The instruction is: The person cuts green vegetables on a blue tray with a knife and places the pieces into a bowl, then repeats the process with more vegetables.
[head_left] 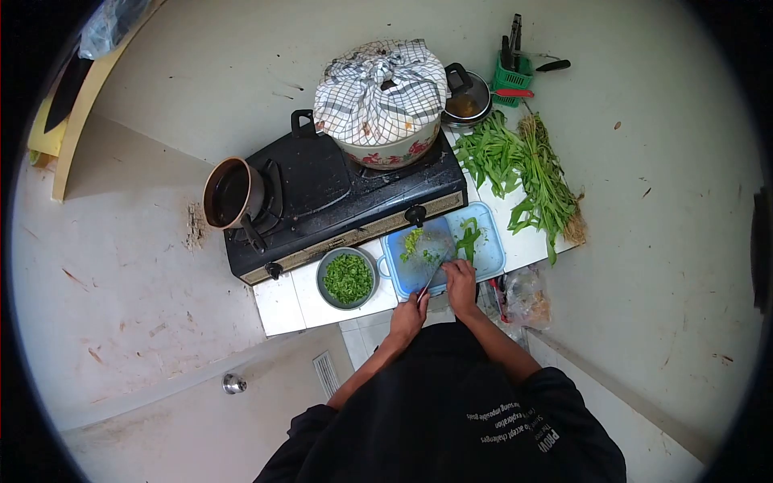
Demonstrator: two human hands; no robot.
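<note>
My left hand (408,319) is closed round the handle of a knife (430,281), whose blade slants up and right over a blue cutting board (407,278). Close to the blade's far end, my right hand (461,287) has its fingers pressed together; what they hold, if anything, is too small to make out. Chopped greens (412,242) lie on the board's upper left. The board rests in a light blue tray (493,241), where a few green leaves (469,239) lie on the right side. Left of the tray, a grey bowl (321,287) holds chopped greens.
Behind the tray stands a black gas stove (310,189) with a saucepan (252,196) and a large cloth-covered pot (386,153). Leafy greens with roots (543,177) lie at right. A small lidded pot (475,101) and a green utensil basket (514,79) stand at the back.
</note>
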